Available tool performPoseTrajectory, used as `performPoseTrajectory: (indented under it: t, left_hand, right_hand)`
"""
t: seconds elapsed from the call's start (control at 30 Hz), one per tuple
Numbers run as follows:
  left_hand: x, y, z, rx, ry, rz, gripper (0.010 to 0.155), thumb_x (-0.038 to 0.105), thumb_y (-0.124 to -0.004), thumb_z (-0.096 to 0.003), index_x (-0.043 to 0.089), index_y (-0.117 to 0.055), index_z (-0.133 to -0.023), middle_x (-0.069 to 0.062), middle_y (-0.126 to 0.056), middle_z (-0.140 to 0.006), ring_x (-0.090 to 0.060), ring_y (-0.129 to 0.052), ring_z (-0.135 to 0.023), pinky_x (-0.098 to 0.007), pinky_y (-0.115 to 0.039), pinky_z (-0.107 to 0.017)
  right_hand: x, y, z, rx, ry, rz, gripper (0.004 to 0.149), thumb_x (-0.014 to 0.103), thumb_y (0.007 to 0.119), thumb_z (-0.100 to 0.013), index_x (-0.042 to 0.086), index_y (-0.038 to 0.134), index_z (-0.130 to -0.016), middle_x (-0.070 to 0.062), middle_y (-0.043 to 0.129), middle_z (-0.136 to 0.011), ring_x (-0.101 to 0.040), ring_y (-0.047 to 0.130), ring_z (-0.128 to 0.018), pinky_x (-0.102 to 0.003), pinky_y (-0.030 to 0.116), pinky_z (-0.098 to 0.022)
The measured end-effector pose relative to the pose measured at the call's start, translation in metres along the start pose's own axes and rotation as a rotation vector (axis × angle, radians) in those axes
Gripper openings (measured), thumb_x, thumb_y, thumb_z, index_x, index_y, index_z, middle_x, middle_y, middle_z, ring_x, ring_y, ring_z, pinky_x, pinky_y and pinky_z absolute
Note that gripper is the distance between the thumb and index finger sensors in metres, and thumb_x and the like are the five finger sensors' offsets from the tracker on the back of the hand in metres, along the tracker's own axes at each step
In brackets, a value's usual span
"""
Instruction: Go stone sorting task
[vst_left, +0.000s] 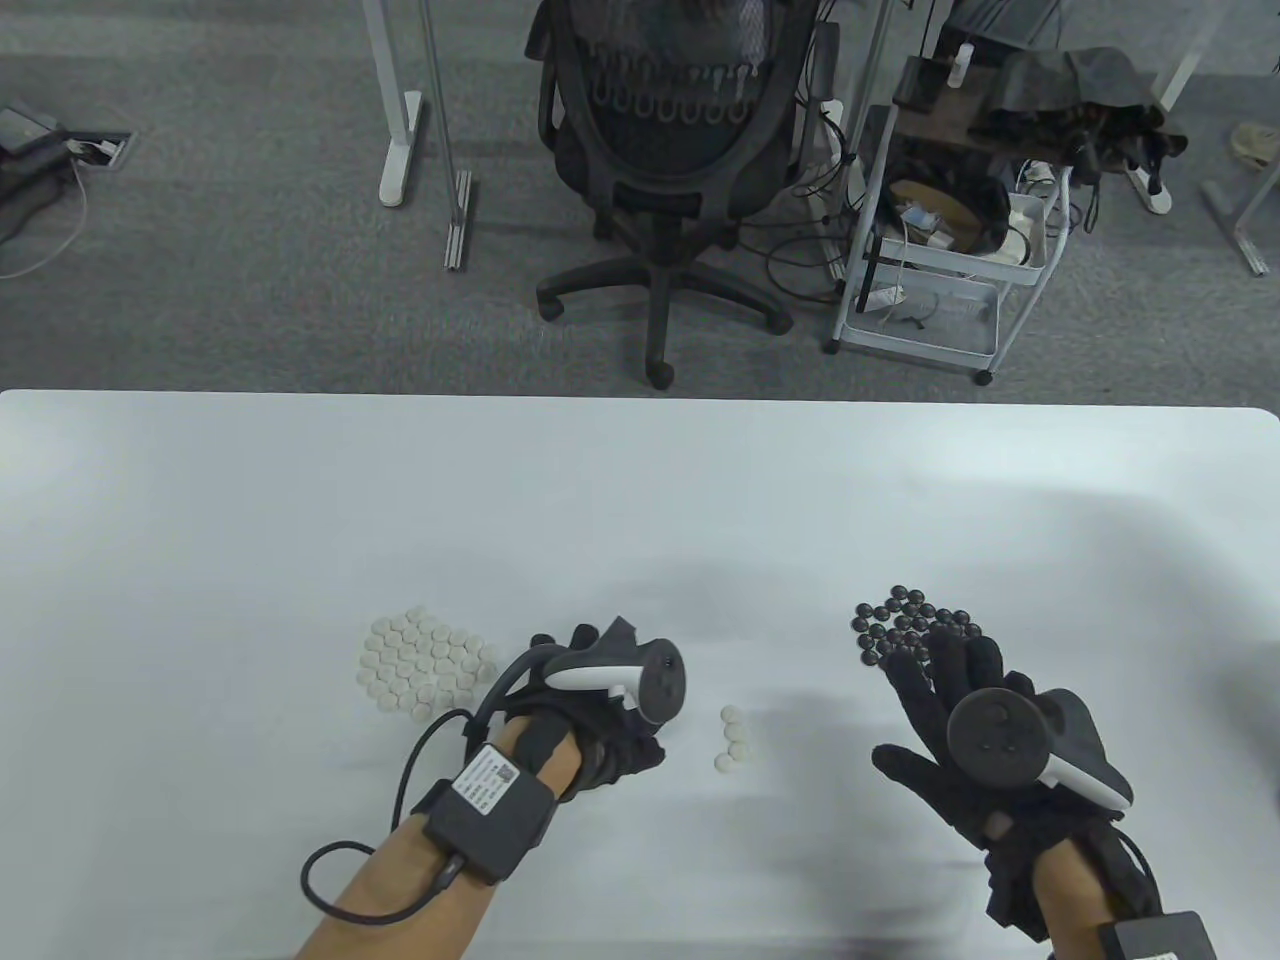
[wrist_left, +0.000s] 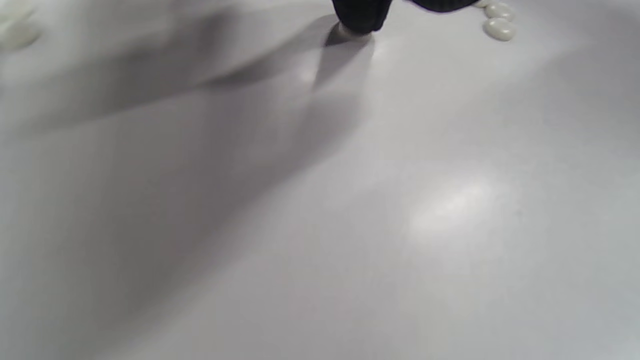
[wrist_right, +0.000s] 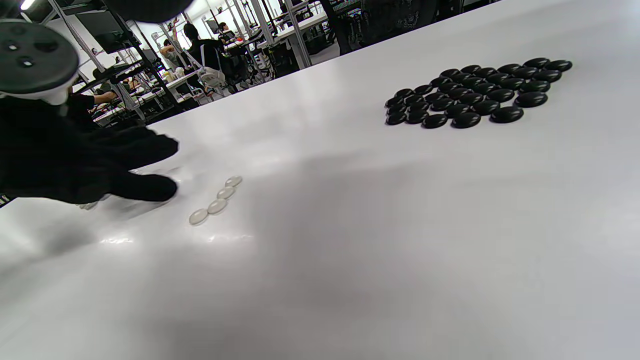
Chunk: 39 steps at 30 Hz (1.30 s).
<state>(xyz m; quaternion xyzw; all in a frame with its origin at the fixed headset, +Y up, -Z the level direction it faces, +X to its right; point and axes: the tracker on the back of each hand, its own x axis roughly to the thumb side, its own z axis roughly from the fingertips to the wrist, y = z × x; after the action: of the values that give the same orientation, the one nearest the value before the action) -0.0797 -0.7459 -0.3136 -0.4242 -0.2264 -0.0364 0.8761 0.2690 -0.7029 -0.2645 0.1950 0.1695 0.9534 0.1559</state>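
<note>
A cluster of white stones (vst_left: 425, 662) lies left of centre on the white table (vst_left: 640, 480). The black stones (vst_left: 905, 625) are grouped on the right, also in the right wrist view (wrist_right: 475, 92). A short row of loose white stones (vst_left: 735, 740) (wrist_right: 217, 206) lies between the hands. My left hand (vst_left: 625, 745) sits just left of that row. One of its fingertips (wrist_left: 357, 15) presses a single white stone (wrist_left: 352, 32) against the table. My right hand (vst_left: 930, 690) hovers with fingers spread over the near edge of the black group and holds nothing.
Beyond the table's far edge (vst_left: 640, 395) stand a black office chair (vst_left: 660, 150) and a white wire cart (vst_left: 940, 240) on grey carpet. People sit at distant desks (wrist_right: 200, 50) in the right wrist view.
</note>
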Motion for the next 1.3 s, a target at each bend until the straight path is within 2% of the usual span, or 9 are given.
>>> performPoseTrajectory:
  t: [0.3,0.43,0.57,0.73,1.03,1.13,1.23,1.3]
  left_hand:
    - [-0.091,-0.067,0.083,0.005,0.250,0.015,0.062,0.046,-0.045,-0.0563,0.027,-0.051,-0.115,-0.033,0.001,-0.116,-0.062,0.009,-0.092,-0.084,-0.003,-0.055]
    - [-0.125,-0.083,0.098,0.009,0.334,0.105,0.063,0.046,-0.044,-0.0557,0.029,-0.044,-0.116,-0.033,0.006,-0.114,-0.061,0.012,-0.092,-0.084,-0.001,-0.055]
    - [-0.149,-0.088,0.097,0.048,0.358,0.209,0.064,0.046,-0.040,-0.0541,0.032,-0.034,-0.117,-0.031,0.017,-0.110,-0.059,0.019,-0.090,-0.084,0.003,-0.055]
    - [-0.162,-0.084,0.090,0.071,0.375,0.265,0.065,0.046,-0.039,-0.0538,0.033,-0.031,-0.117,-0.030,0.020,-0.108,-0.059,0.020,-0.090,-0.083,0.004,-0.055]
    - [-0.163,-0.074,0.082,0.090,0.395,0.256,0.066,0.045,-0.038,-0.0531,0.034,-0.029,-0.117,-0.029,0.025,-0.105,-0.058,0.023,-0.088,-0.084,0.004,-0.055]
    - [-0.155,-0.058,0.088,0.154,0.362,0.267,0.066,0.045,-0.039,-0.0533,0.033,-0.030,-0.117,-0.029,0.025,-0.105,-0.058,0.023,-0.088,-0.084,0.004,-0.055]
    - [-0.135,-0.031,0.096,0.230,0.303,0.270,0.068,0.046,-0.040,-0.0538,0.029,-0.039,-0.119,-0.030,0.022,-0.107,-0.058,0.022,-0.088,-0.084,0.004,-0.056]
    - [-0.112,-0.011,0.095,0.197,0.257,0.250,0.069,0.048,-0.042,-0.0546,0.026,-0.048,-0.119,-0.030,0.018,-0.110,-0.059,0.020,-0.089,-0.084,0.002,-0.056]
  right_hand:
    - [0.001,0.002,-0.001,0.006,-0.001,0.004,0.084,0.055,0.054,-0.055,0.010,0.012,-0.113,-0.034,-0.008,-0.105,-0.059,-0.011,-0.087,-0.081,0.006,-0.055]
    - [0.002,0.004,-0.002,0.018,0.000,0.008,0.084,0.055,0.054,-0.055,0.011,0.012,-0.113,-0.034,-0.009,-0.105,-0.059,-0.011,-0.087,-0.081,0.006,-0.055]
    - [0.002,0.005,-0.003,0.025,0.002,0.012,0.084,0.055,0.054,-0.055,0.010,0.012,-0.113,-0.034,-0.009,-0.105,-0.059,-0.011,-0.087,-0.081,0.006,-0.055]
    - [0.002,0.005,-0.003,0.023,0.004,0.011,0.084,0.055,0.054,-0.055,0.010,0.012,-0.113,-0.034,-0.009,-0.105,-0.059,-0.011,-0.087,-0.081,0.006,-0.055]
    - [0.002,0.004,-0.002,0.024,0.007,0.005,0.084,0.055,0.054,-0.055,0.010,0.011,-0.113,-0.034,-0.009,-0.105,-0.059,-0.011,-0.087,-0.081,0.006,-0.055]
    - [0.002,0.003,-0.001,0.016,0.005,0.002,0.084,0.055,0.054,-0.055,0.011,0.011,-0.113,-0.034,-0.009,-0.105,-0.059,-0.011,-0.087,-0.081,0.006,-0.055]
    - [0.001,0.002,-0.001,0.011,0.005,0.000,0.084,0.055,0.054,-0.055,0.010,0.011,-0.113,-0.034,-0.009,-0.105,-0.059,-0.011,-0.087,-0.081,0.006,-0.055]
    - [0.001,0.002,0.000,0.013,0.008,-0.001,0.084,0.055,0.054,-0.055,0.010,0.011,-0.113,-0.034,-0.009,-0.105,-0.059,-0.011,-0.087,-0.081,0.006,-0.055]
